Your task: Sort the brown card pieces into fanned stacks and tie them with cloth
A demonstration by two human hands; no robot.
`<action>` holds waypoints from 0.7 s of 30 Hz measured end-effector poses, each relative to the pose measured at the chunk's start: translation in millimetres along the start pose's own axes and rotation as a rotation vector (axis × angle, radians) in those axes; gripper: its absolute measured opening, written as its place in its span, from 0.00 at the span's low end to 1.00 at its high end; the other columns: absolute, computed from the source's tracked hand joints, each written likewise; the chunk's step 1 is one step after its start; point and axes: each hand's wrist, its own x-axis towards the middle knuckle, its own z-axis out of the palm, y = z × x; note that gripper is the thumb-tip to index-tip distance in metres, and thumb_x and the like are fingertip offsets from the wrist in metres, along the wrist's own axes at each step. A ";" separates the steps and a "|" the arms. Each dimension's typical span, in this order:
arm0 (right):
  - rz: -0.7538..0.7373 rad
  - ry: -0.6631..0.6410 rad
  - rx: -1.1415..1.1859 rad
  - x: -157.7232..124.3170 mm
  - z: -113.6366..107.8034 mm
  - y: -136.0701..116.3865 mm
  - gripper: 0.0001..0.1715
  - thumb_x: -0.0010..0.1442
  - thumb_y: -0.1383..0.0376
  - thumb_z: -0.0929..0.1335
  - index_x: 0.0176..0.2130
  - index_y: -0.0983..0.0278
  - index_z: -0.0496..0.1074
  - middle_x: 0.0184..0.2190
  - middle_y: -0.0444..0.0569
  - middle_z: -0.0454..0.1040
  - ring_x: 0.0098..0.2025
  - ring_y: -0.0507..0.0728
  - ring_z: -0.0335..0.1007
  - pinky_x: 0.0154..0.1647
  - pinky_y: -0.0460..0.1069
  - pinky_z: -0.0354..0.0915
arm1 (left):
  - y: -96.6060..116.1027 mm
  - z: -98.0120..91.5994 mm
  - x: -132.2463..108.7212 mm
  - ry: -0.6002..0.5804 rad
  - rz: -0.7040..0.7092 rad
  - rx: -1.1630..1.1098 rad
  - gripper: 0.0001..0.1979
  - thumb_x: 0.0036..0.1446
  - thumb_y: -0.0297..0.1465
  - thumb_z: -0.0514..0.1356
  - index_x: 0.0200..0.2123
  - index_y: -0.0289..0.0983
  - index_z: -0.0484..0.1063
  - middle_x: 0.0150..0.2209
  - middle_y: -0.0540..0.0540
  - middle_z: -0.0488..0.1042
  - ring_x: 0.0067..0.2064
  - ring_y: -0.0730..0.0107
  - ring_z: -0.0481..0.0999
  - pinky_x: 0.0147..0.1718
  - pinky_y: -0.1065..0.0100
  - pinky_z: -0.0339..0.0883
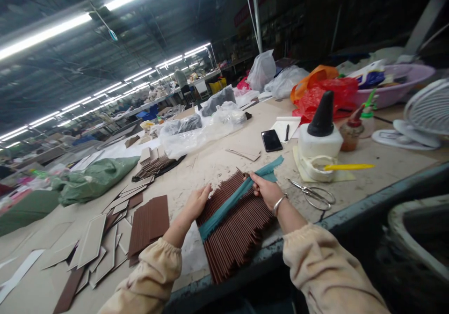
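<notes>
A bundle of thin brown strips lies near the table's front edge, with a teal cloth band running diagonally across its top. My left hand rests against the bundle's left end, fingers together; whether anything is under them is hidden. At the right end, my right hand is closed on the teal band, thumb and fingers pinched near its loose end. A stack of flat brown pieces sits left of my left forearm, beside scattered pale panels with dark edges.
Right of the bundle are scissors, a white glue bottle with a black cap, and a yellow stick. A phone lies behind. Plastic bags, a purple basin and a fan stand farther back.
</notes>
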 end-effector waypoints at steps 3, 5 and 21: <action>0.018 0.000 0.016 -0.5 -0.4 0.4 0.20 0.51 0.50 0.70 0.29 0.65 0.76 0.21 0.43 0.69 0.19 0.47 0.52 0.14 0.43 0.52 | 31.2 7.4 22.6 0.038 0.135 0.054 0.29 0.61 0.48 0.48 0.55 0.36 0.69 0.57 0.41 0.69 0.61 0.56 0.65 0.62 0.57 0.53; 0.031 0.013 0.012 -0.7 -1.1 0.4 0.20 0.51 0.50 0.69 0.28 0.65 0.76 0.19 0.43 0.68 0.19 0.47 0.53 0.15 0.43 0.52 | 53.8 16.7 43.0 0.026 0.232 0.062 0.28 0.62 0.46 0.48 0.57 0.35 0.66 0.60 0.40 0.65 0.62 0.59 0.62 0.63 0.58 0.51; -0.009 -0.018 0.064 -3.7 -2.5 -11.9 0.25 0.44 0.47 0.73 0.26 0.68 0.76 0.16 0.41 0.65 0.18 0.45 0.51 0.14 0.41 0.48 | 57.9 60.3 116.1 -0.063 0.147 0.034 0.24 0.59 0.44 0.50 0.43 0.32 0.75 0.45 0.39 0.77 0.50 0.56 0.73 0.51 0.62 0.63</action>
